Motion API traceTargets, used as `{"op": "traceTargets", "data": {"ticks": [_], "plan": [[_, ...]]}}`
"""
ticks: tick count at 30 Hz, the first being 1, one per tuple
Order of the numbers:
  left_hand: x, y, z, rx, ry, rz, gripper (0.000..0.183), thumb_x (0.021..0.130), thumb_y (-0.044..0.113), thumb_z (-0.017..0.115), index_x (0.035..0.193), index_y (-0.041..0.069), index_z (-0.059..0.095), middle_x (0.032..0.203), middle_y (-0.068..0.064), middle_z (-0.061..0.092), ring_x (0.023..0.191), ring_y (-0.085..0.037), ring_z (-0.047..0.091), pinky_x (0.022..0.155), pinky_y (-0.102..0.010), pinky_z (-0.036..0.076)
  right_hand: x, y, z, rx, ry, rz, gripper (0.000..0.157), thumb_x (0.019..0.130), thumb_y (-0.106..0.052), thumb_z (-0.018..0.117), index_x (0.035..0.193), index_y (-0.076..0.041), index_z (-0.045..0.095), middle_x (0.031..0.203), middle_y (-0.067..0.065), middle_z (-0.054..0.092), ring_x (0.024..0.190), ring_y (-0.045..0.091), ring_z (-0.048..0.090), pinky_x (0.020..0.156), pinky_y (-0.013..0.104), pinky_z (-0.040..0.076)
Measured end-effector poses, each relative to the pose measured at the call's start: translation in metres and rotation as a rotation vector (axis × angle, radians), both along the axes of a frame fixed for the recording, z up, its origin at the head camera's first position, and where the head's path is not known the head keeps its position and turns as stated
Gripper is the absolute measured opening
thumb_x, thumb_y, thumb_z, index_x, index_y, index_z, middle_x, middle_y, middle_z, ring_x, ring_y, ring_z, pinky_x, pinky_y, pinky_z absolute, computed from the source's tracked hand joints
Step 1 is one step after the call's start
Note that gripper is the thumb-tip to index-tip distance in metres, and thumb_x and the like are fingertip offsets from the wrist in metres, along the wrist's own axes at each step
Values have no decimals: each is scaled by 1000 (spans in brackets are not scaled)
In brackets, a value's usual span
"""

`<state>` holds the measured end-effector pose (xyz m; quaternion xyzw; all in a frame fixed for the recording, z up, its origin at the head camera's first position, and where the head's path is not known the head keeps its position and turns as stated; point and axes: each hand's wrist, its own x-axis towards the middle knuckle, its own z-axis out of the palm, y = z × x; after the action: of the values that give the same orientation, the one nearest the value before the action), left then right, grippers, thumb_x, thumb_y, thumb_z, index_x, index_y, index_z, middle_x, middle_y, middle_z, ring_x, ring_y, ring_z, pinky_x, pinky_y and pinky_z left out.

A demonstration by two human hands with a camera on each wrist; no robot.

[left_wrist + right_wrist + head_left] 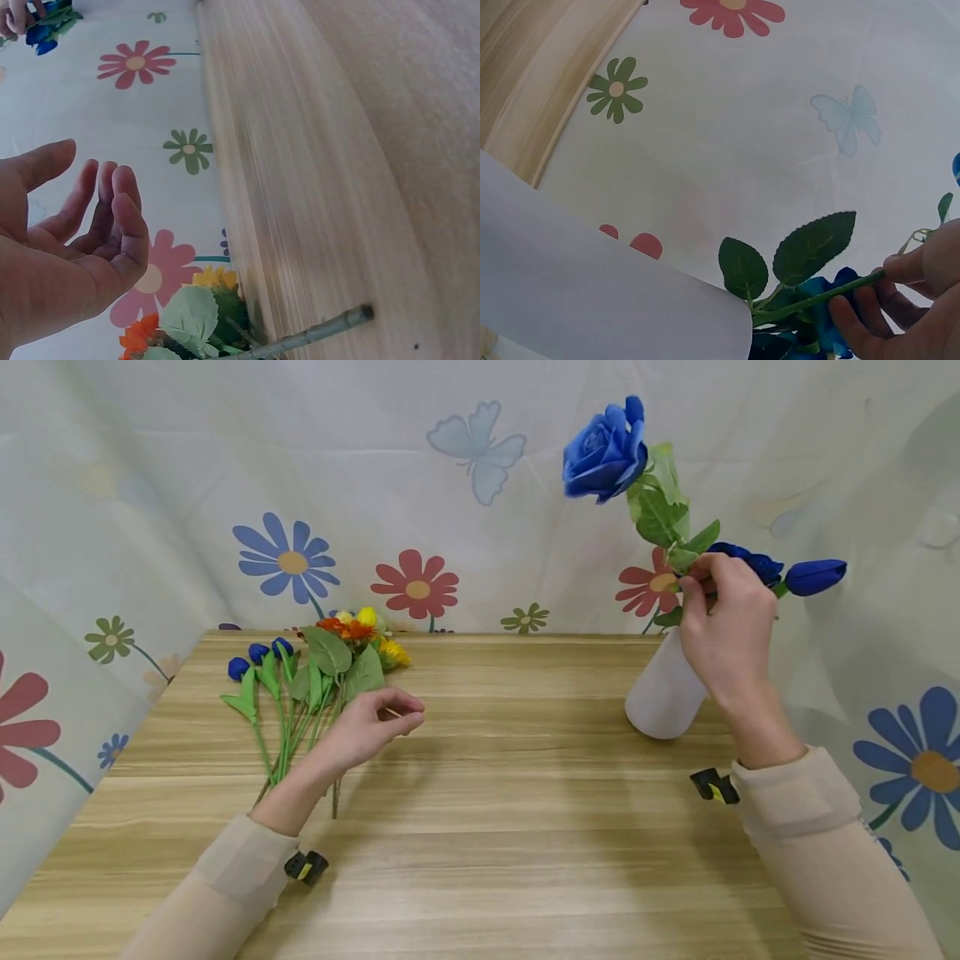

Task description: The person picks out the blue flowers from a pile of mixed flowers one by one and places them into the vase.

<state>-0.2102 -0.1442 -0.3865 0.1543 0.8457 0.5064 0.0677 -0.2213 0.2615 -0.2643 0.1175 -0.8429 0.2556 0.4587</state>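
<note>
My right hand pinches the green stem of a blue rose between thumb and fingers, above the mouth of a white vase. The stem's lower part runs into the vase, as the right wrist view shows. Another dark blue bloom, partly behind the hand, and a blue tulip lean out to the right. My left hand is held over the stems of the flowers lying on the left, fingers loosely bent, with nothing in it.
On the wooden table, at left, lie several blue tulips, orange flowers and yellow flowers with green leaves. A patterned cloth hangs behind the table's back edge. A small black clip sits by the right cuff.
</note>
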Motion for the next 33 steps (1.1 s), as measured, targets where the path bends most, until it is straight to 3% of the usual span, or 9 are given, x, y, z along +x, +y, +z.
{"op": "traceTargets", "data": {"ticks": [4, 8, 15, 25, 33], "plan": [[1, 0, 0, 1, -3, 1, 24, 102, 22, 68, 118, 4, 69, 108, -10, 70, 98, -37, 63, 85, -50, 53, 2, 0, 2, 28, -40, 3, 19, 104, -3, 57, 105, 13, 68, 97, 28, 67, 89, 42, 62, 75, 43, 44], [0, 1, 0, -3, -4, 4, 23, 102, 22, 68, 118, 5, 70, 108, -9, 70, 95, -31, 64, 85, -48, 53, 2, 0, 3, 45, -89, -2, 20, 105, -2, 56, 110, 13, 68, 101, 28, 66, 92, 42, 61, 75, 47, 45], [1, 1, 1, 24, -27, 1, 22, 102, 20, 68, 118, 5, 69, 108, -11, 70, 100, -40, 63, 88, -55, 51, 0, 3, 2, 29, -80, 1, 20, 104, 1, 54, 113, 15, 67, 104, 30, 66, 98, 44, 62, 82, 56, 51], [0, -1, -1, 11, -5, -10, 25, 102, 22, 68, 118, 3, 69, 108, -11, 70, 97, -38, 62, 81, -41, 52, -3, 5, -1, 83, -66, -13, 20, 104, 1, 55, 111, 16, 66, 102, 31, 65, 97, 48, 62, 85, 59, 50], [0, -1, -1, 14, 3, -8, 25, 102, 22, 68, 118, 3, 69, 108, -10, 70, 96, -36, 63, 80, -39, 52, -3, 9, -5, 105, -164, -31, 21, 105, 2, 51, 108, 18, 64, 100, 35, 64, 95, 53, 60, 86, 63, 49]]}}
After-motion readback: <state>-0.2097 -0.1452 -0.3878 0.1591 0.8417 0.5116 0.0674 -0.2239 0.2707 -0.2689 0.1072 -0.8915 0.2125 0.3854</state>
